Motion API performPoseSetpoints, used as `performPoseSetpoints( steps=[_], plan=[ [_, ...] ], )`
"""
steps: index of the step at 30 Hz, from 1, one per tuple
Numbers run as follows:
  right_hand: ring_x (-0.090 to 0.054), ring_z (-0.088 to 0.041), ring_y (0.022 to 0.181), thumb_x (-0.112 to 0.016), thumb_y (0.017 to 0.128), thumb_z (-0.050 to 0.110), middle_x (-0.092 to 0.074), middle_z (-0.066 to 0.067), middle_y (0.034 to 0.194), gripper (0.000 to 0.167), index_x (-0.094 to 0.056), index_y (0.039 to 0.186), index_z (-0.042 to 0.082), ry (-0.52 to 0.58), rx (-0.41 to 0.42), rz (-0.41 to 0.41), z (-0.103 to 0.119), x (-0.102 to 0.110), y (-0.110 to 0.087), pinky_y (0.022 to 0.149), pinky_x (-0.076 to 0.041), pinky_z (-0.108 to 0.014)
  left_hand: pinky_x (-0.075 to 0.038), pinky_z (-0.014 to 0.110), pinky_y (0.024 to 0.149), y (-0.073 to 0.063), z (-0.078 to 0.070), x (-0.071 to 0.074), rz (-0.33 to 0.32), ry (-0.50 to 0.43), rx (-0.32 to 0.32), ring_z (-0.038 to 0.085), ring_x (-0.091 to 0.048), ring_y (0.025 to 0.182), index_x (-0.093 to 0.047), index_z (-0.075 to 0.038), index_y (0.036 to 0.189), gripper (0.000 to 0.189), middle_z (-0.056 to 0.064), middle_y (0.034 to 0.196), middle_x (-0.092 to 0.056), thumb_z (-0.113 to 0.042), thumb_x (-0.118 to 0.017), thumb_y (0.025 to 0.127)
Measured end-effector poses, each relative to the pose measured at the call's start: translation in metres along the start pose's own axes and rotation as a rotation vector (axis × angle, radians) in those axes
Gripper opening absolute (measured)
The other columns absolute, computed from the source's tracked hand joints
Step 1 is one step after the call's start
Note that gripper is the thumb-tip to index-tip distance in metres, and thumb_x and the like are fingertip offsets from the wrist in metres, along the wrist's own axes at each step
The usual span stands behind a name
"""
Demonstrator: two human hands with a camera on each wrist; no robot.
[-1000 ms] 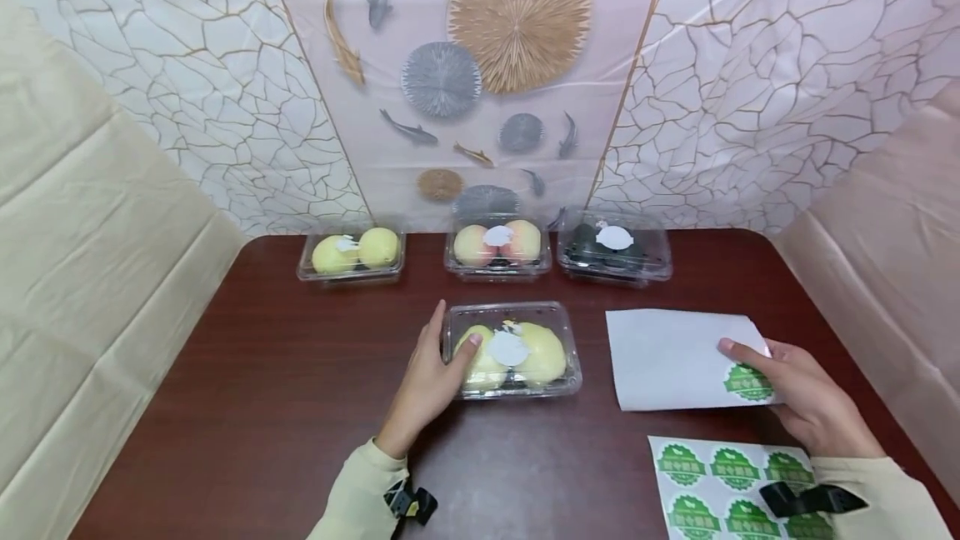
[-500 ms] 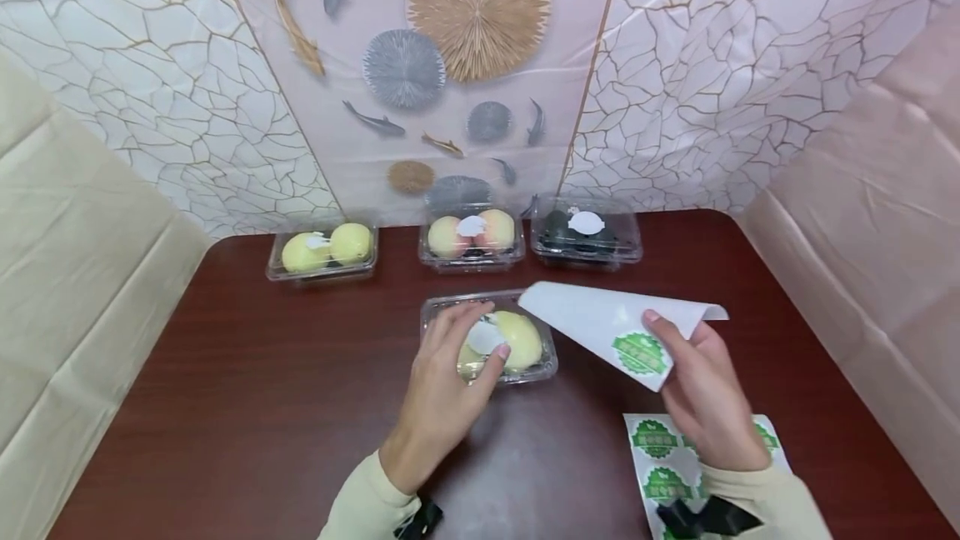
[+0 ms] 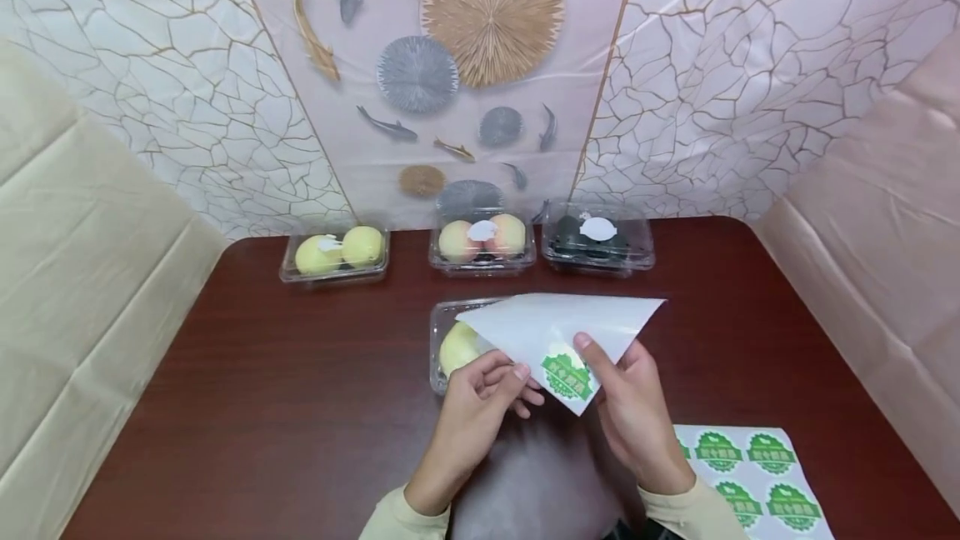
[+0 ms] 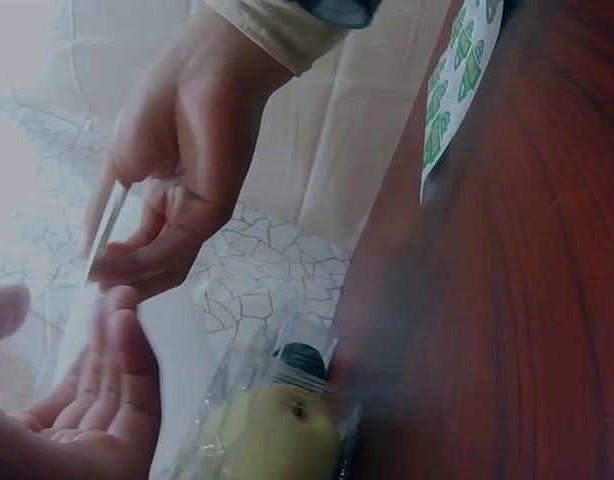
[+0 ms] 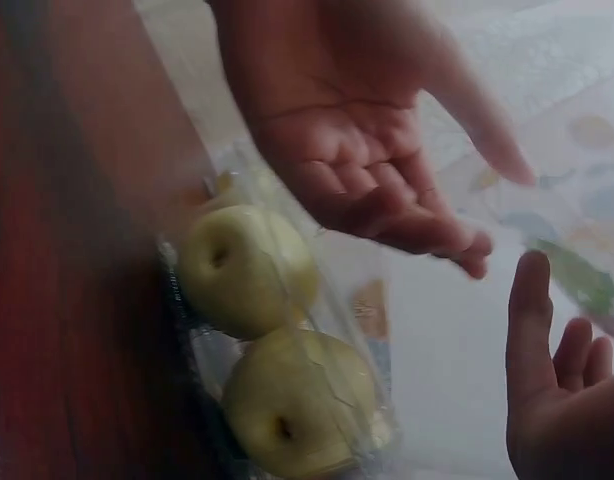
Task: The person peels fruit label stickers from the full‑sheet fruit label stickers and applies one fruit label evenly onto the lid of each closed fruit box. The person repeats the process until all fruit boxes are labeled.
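Observation:
My right hand (image 3: 633, 407) pinches a white sticker sheet (image 3: 555, 319) between thumb and fingers. A single green round sticker (image 3: 567, 375) shows by its lower corner. At the sheet's left edge is my left hand (image 3: 480, 423), thumb and fingers apart in the right wrist view. Under the sheet, partly hidden, a clear plastic clamshell box (image 3: 438, 332) stands on the table. It holds two yellow-green fruits (image 5: 249, 270), seen side by side in the right wrist view. The left wrist view shows the right hand (image 4: 192, 170) gripping the sheet edge-on.
Along the back of the table (image 3: 300, 407) stand a box of yellow fruits (image 3: 337, 252), a box of peach-coloured fruits (image 3: 482, 242) and a box of dark green produce (image 3: 597, 238). A second sheet of green stickers (image 3: 757, 473) lies at front right. Patterned cloth hangs behind.
My right hand has carried the sticker sheet leftward over the near box, and the sheet has bent. The left hand has left the box's side and come to the sheet's edge.

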State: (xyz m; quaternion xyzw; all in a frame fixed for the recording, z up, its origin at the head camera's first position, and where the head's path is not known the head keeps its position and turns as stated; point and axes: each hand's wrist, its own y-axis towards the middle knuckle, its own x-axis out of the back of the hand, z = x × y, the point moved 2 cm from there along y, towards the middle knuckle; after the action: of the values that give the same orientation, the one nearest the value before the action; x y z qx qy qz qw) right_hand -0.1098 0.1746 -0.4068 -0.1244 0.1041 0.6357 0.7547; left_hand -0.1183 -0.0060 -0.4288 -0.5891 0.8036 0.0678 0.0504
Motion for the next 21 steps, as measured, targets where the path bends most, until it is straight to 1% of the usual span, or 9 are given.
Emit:
performPoseSetpoints(
  steps=[2, 4, 7, 9, 11, 13, 16, 18, 21],
  plan=[
    [-0.073, -0.011, 0.100, -0.060, 0.108, 0.012, -0.072, 0.000, 0.112, 0.020, -0.057, 0.127, 0.004, -0.018, 0.002, 0.038, -0.004, -0.001, -0.002, 0.080, -0.061, -0.027, -0.059, 0.025, 0.066, -0.001, 0.001, 0.000, -0.052, -0.030, -0.008, 0.012, -0.073, 0.073, -0.065, 0.010, 0.107, 0.023, 0.027, 0.090, -0.074, -0.012, -0.065, 0.105],
    [-0.073, -0.012, 0.099, -0.057, 0.110, 0.013, -0.072, -0.001, 0.113, 0.023, -0.056, 0.130, 0.002, -0.022, 0.006, 0.095, -0.007, -0.001, -0.004, 0.080, -0.062, -0.029, -0.059, 0.026, 0.063, -0.001, 0.001, 0.002, -0.118, -0.052, -0.034, 0.013, -0.072, 0.069, -0.067, 0.010, 0.106, 0.020, 0.020, 0.083, -0.075, -0.011, -0.067, 0.104],
    [-0.073, -0.016, 0.098, -0.048, 0.113, 0.015, -0.072, -0.003, 0.120, 0.031, -0.053, 0.139, -0.002, -0.052, 0.026, 0.238, -0.012, -0.002, -0.006, 0.080, -0.063, -0.036, -0.059, 0.027, 0.060, -0.002, -0.001, 0.006, -0.209, -0.100, -0.093, 0.016, -0.072, 0.064, -0.068, 0.010, 0.106, 0.018, 0.014, 0.077, -0.074, -0.008, -0.068, 0.103],
    [-0.073, -0.019, 0.096, -0.044, 0.114, 0.013, -0.072, -0.007, 0.116, 0.033, -0.052, 0.139, -0.006, -0.084, 0.050, 0.350, -0.015, -0.003, -0.007, 0.078, -0.063, -0.041, -0.060, 0.028, 0.059, -0.002, -0.002, 0.008, -0.257, -0.138, -0.130, 0.017, -0.073, 0.065, -0.067, 0.009, 0.107, 0.017, 0.012, 0.077, -0.075, -0.007, -0.068, 0.103],
    [-0.072, -0.020, 0.098, -0.043, 0.114, 0.010, -0.071, -0.010, 0.116, 0.033, -0.051, 0.139, -0.009, -0.116, 0.075, 0.451, -0.018, -0.004, -0.008, 0.077, -0.064, -0.046, -0.060, 0.029, 0.058, -0.003, -0.002, 0.010, -0.301, -0.177, -0.154, 0.018, -0.073, 0.065, -0.067, 0.009, 0.106, 0.015, 0.011, 0.077, -0.075, -0.006, -0.068, 0.102],
    [-0.072, -0.021, 0.100, -0.045, 0.113, 0.007, -0.070, -0.012, 0.115, 0.030, -0.051, 0.137, -0.009, -0.133, 0.090, 0.513, -0.022, -0.005, -0.008, 0.077, -0.064, -0.047, -0.060, 0.029, 0.056, -0.004, -0.002, 0.012, -0.344, -0.201, -0.171, 0.018, -0.074, 0.066, -0.066, 0.008, 0.105, 0.014, 0.009, 0.078, -0.076, -0.006, -0.069, 0.102],
    [-0.072, -0.022, 0.101, -0.048, 0.111, 0.004, -0.070, -0.014, 0.115, 0.027, -0.052, 0.136, -0.007, -0.130, 0.102, 0.532, -0.025, -0.007, -0.009, 0.076, -0.063, -0.048, -0.059, 0.029, 0.052, -0.006, 0.000, 0.013, -0.390, -0.217, -0.184, 0.018, -0.075, 0.066, -0.067, 0.008, 0.104, 0.014, 0.009, 0.077, -0.076, -0.005, -0.069, 0.101],
    [-0.072, -0.023, 0.099, -0.050, 0.110, 0.003, -0.071, -0.015, 0.113, 0.025, -0.055, 0.133, -0.004, -0.115, 0.109, 0.504, -0.027, -0.009, -0.009, 0.075, -0.063, -0.046, -0.058, 0.029, 0.049, -0.007, 0.001, 0.013, -0.401, -0.221, -0.183, 0.018, -0.075, 0.066, -0.068, 0.007, 0.105, 0.013, 0.009, 0.077, -0.076, -0.005, -0.070, 0.101],
    [-0.073, -0.022, 0.095, -0.051, 0.109, 0.001, -0.073, -0.014, 0.106, 0.018, -0.060, 0.125, -0.002, -0.073, 0.130, 0.438, -0.029, -0.010, -0.008, 0.073, -0.063, -0.044, -0.056, 0.028, 0.047, -0.007, 0.004, 0.014, -0.393, -0.225, -0.179, 0.017, -0.075, 0.067, -0.068, 0.008, 0.105, 0.013, 0.010, 0.077, -0.077, -0.004, -0.070, 0.100]
  ],
)
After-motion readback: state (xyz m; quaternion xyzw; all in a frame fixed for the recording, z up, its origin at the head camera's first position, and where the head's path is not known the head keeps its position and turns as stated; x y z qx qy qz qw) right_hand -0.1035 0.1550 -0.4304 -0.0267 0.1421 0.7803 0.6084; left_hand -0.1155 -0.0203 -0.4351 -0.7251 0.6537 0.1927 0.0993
